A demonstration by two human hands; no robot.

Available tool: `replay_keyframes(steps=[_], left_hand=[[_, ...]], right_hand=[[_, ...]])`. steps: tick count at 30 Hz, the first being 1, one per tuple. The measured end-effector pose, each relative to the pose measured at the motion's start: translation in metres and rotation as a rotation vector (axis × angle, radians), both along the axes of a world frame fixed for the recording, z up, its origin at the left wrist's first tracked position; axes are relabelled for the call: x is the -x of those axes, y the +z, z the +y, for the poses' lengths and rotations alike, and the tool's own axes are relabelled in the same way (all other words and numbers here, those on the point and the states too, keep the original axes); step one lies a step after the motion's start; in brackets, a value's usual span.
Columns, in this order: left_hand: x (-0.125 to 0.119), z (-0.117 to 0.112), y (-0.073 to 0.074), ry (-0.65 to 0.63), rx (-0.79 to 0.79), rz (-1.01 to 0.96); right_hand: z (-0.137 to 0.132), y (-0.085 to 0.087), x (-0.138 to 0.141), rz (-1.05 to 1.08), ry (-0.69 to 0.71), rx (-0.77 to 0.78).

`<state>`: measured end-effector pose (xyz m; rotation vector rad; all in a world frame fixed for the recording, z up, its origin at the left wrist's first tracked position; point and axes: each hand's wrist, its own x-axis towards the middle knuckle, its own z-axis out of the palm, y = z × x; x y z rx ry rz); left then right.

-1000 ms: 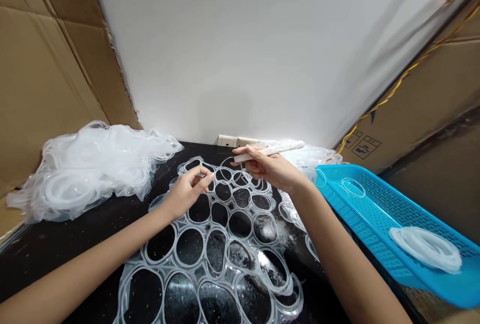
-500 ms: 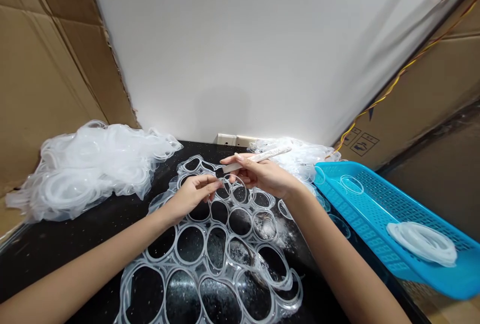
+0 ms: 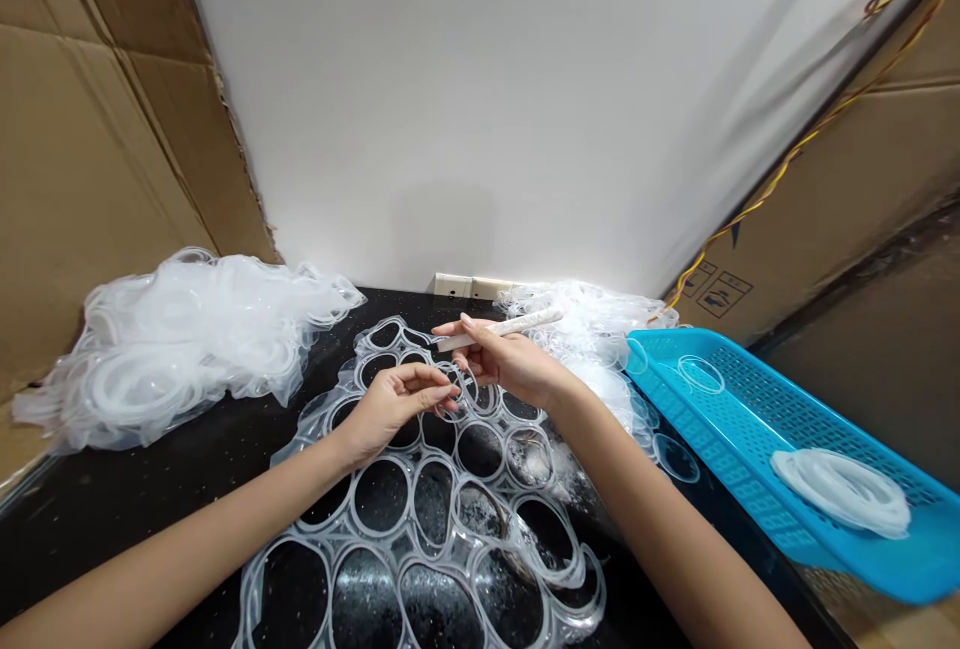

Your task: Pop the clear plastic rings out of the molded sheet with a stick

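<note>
A slim, white, pen-like tool with a flat end (image 3: 517, 323) lies across my right hand (image 3: 506, 361), whose fingers are closed around it. Between my hands a translucent rubbery ring (image 3: 469, 387) is bent. My left hand (image 3: 401, 404) pinches at the ring's near side, though its fingertips partly hide the contact. My right fingers are also at the ring's far edge. Beneath both hands lies a translucent sheet full of round holes (image 3: 409, 549), spread on the black tabletop (image 3: 187, 509).
A heap of translucent sheets (image 3: 187, 339) stands at the left, beside cardboard. Another pile (image 3: 592, 329) lies behind my right hand. The blue basket (image 3: 750, 464) at the right holds a stack of rings (image 3: 844, 491) and a loose ring (image 3: 701, 374). Sockets (image 3: 454, 285) line the white wall.
My right hand has shifted slightly left and down with the tool. My left hand has moved a little right and down. The ring now looks narrower and more bent.
</note>
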<state>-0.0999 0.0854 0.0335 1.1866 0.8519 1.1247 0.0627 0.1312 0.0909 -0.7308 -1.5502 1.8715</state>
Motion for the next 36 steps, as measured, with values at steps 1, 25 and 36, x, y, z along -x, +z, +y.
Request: replay_keyframes(steps=[1,25,36], left_hand=[[0.0,0.0,-0.001,0.001,-0.006,0.013],[0.095,0.056,-0.002,0.314,-0.224,1.085],[0.117,0.067,0.002,0.213,-0.283,1.349]], right_hand=[[0.0,-0.002,0.001,0.008,-0.018,0.007],[0.028,-0.023,-0.016,-0.459,-0.303,-0.539],[0.023,-0.044,-0.011,-0.766,-0.043,-0.625]])
